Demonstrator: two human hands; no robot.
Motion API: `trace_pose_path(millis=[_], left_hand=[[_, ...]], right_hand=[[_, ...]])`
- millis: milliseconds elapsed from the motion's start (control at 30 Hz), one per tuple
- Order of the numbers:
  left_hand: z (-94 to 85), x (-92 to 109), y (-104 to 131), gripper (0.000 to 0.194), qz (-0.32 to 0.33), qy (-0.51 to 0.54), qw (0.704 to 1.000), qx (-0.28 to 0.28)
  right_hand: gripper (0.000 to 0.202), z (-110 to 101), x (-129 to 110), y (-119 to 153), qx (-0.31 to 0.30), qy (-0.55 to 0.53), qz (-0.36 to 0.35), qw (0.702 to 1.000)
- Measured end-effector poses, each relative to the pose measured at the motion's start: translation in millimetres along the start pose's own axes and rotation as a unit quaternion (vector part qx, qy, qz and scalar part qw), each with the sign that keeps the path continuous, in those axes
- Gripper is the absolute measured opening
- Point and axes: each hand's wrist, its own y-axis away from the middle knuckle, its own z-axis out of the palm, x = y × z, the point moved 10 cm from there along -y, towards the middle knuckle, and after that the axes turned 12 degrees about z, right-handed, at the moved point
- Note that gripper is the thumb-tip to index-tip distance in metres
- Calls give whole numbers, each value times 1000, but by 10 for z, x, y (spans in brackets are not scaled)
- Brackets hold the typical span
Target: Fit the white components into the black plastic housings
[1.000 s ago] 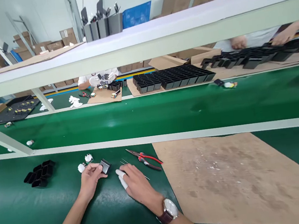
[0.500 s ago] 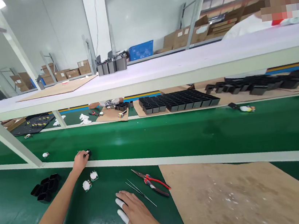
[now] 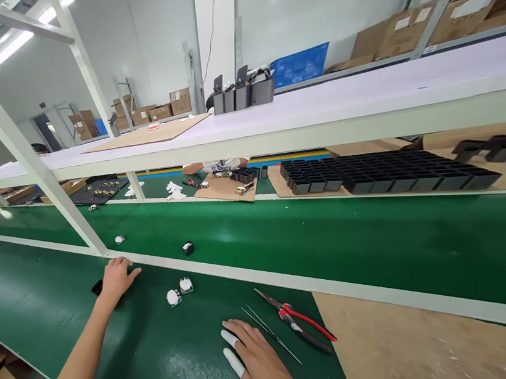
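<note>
Placing-and-reaching stage of small-parts work: the left hand [image 3: 116, 279], thumb spread from its fingers and no object visible in its grasp, lies over dark cups [image 3: 97, 288] at the left of the green counter [image 3: 141, 366]. Contact is hidden by the hand, so the stage is best read as a reach rather than a confirmed grip; picking up a cup would call for the fingers to close around its walls. The right hand [image 3: 261, 362], two fingers sheathed in white, is released and laid palm down beside the tweezers [image 3: 272, 333]. Beyond the pale rail [image 3: 255, 275], a black cup with a white insert [image 3: 188, 247] sits apart from both hands, its mouth apparently facing the viewer; at this scale its long axis cannot be told, nor can that of the covered cups. Two white-topped circuit pieces [image 3: 179, 291] lie near each other between the hands. Tweezers and red-handled pliers [image 3: 284, 314] run roughly parallel, tips toward the upper left, with the cardboard sheet [image 3: 393, 332] to their right.
</note>
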Motion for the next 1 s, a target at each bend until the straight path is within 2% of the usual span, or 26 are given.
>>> trace_pose_path(millis=[100, 133, 200, 267, 333, 400, 467, 500, 567, 600, 667, 767, 833, 900, 1000], left_hand=[[-53, -152, 62, 35, -25, -14, 999, -19], [-34, -129, 51, 37, -22, -8, 999, -26], [41, 37, 7, 35, 1, 15, 999, -39], [155, 376, -7, 29, 41, 55, 996, -52], [312, 899, 76, 22, 113, 125, 983, -76], [471, 1566, 301, 17, 224, 241, 936, -121], [592, 2081, 579, 8, 293, 307, 890, -167], [637, 2244, 691, 4, 308, 324, 876, -182], [694, 2379, 817, 19, 309, 341, 866, -196], [703, 2358, 829, 30, 298, 347, 868, -192], [700, 2165, 780, 44, 258, 349, 886, -166], [702, 1669, 658, 23, 178, 301, 931, -101], [722, 1376, 623, 21, 145, 262, 952, -63], [759, 1172, 623, 16, 127, 253, 958, -34], [820, 993, 644, 8, 101, 263, 960, -7]], right_hand=[[31, 0, -10, -9, -1, 3, -1, 1000], [31, -3, -12, -10, -1, 4, 0, 1000], [30, -19, -21, -11, 2, 3, 1, 1000], [30, -36, -39, -12, 1, 0, 2, 1000], [31, -53, -56, -15, -2, -5, 4, 1000], [32, -70, -55, -20, -6, -15, 9, 1000], [34, -96, -18, -25, -5, -28, 18, 999], [35, -112, 12, -28, -3, -33, 23, 999], [36, -144, 91, -46, 2, -33, 34, 999], [36, -156, 134, -65, 2, -30, 40, 999], [36, -169, 211, -135, -4, -25, 52, 998], [36, -152, 254, -343, -18, -28, 61, 998], [36, -96, 230, -544, -28, -32, 62, 997], [35, 12, 177, -778, -41, -39, 61, 997], [37, 264, 42, -1130, -64, -43, 43, 996]])
